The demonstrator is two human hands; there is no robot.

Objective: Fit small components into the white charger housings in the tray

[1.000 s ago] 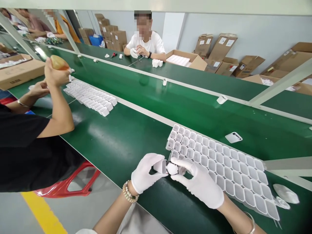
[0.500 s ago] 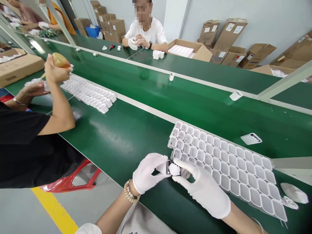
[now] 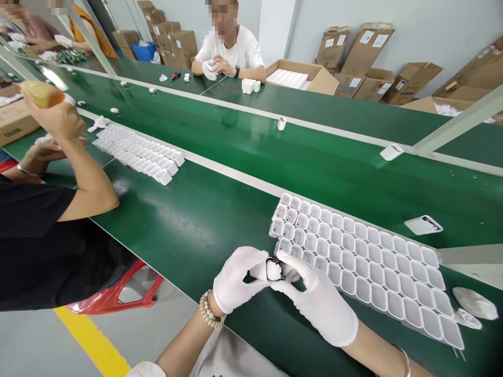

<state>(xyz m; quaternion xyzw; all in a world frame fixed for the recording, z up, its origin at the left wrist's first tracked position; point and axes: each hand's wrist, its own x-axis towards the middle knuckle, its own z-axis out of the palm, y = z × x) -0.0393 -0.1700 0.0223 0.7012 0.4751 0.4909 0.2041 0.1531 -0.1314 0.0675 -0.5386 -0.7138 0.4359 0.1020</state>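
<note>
My left hand (image 3: 243,276), in a white glove, is closed around a small white plastic housing (image 3: 259,270) with its open end facing right. My right hand (image 3: 319,298), gloved too, pinches a small white part with black edges (image 3: 275,270) at that open end. The part's inner side is hidden by the housing and my fingers. Just beyond my right hand stand rows of open white housings (image 3: 380,255), packed side by side on the green table; some at the left end show dark spots inside.
White pieces (image 3: 424,225) lie on the green belt (image 3: 236,131) behind a pale rail. A co-worker's arm (image 3: 84,157) holds a yellowish bottle (image 3: 42,94) at left, beside more housings (image 3: 139,152). Opposite sits another person (image 3: 231,50). Crumpled clear plastic (image 3: 474,302) lies at right.
My right hand has moved slightly left, bringing the white and black part closer against the housing. The belt's white pieces have shifted right. The co-worker's bottle hand has moved left.
</note>
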